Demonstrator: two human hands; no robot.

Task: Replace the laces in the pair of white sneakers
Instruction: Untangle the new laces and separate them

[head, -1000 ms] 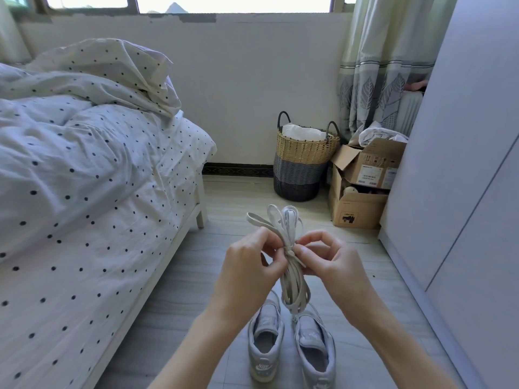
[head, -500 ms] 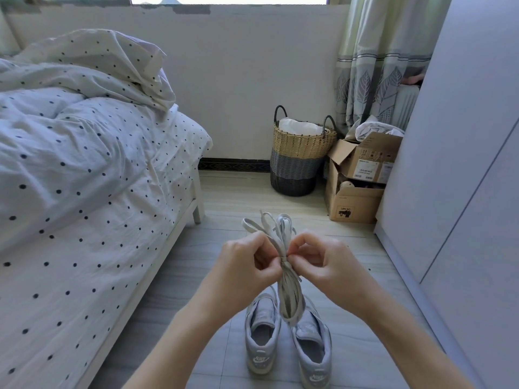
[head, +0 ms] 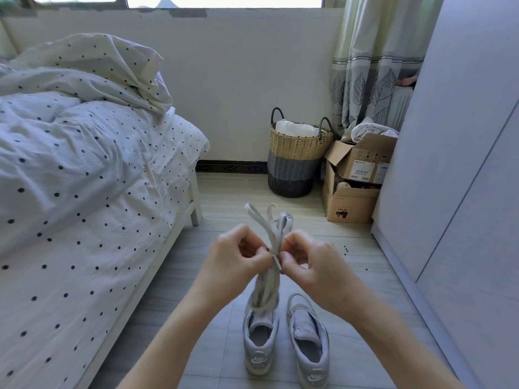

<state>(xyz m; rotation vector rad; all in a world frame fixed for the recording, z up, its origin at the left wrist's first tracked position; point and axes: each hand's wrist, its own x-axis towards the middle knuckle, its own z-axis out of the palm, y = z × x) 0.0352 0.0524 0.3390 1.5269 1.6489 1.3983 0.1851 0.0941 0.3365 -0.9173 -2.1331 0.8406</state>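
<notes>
Fingers of left hand (head: 238, 256) & right hand (head: 306, 259) both pinch the tie round the bundled laces (head: 269, 265), held up directly above the sneakers (head: 286, 341) on the floor — best to pick that wrap loose gently, w/o yanking it tighter.

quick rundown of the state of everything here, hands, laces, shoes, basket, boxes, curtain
left hand: pinching the lace bundle
right hand: pinching the same bundle at its middle
lace bundle: looped, bound at the middle, held above the sneakers
left sneaker: on the floor, upright
right sneaker: on the floor, upright, no laces visible
wicker basket: upright, white cloth inside
cardboard boxes: stacked, flaps open
curtain: hanging closed
</notes>
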